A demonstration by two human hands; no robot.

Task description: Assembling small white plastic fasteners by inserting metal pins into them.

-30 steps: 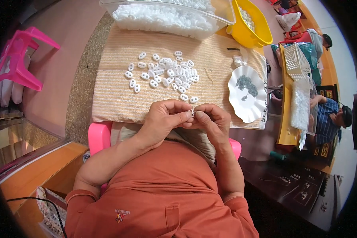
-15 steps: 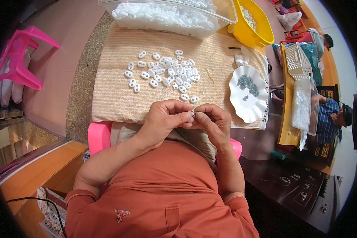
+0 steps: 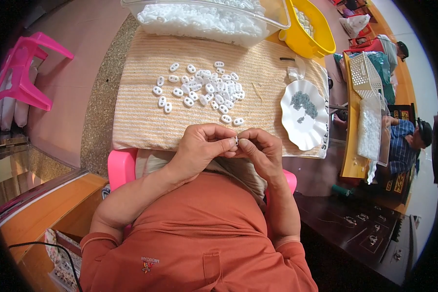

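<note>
Just past the table's near edge, my left hand [image 3: 204, 146] and my right hand [image 3: 263, 150] meet with thumbs and forefingers pinched. Between their fingertips is a small white plastic piece [image 3: 237, 140], mostly covered by the fingers. Beyond my hands, a loose group of white oval two-holed pieces [image 3: 188, 101] lies on the striped towel [image 3: 141, 117]; some are heaped, others are spread singly. A white scalloped plate [image 3: 304, 138] to the right holds a pile of tiny grey-green parts [image 3: 304, 104], too small to make out.
A clear bin [image 3: 204, 30] of white pieces stands at the far edge, beside a yellow basin [image 3: 321, 46]. A thin yellowish stick [image 3: 257, 91] lies on the towel. Left is a pink stool [image 3: 22, 73]. At right, a person [image 3: 404, 141] sits by another table [image 3: 351, 160].
Both hands stay together at nearly the same spot. The fingertips have shifted slightly around the small white piece.
</note>
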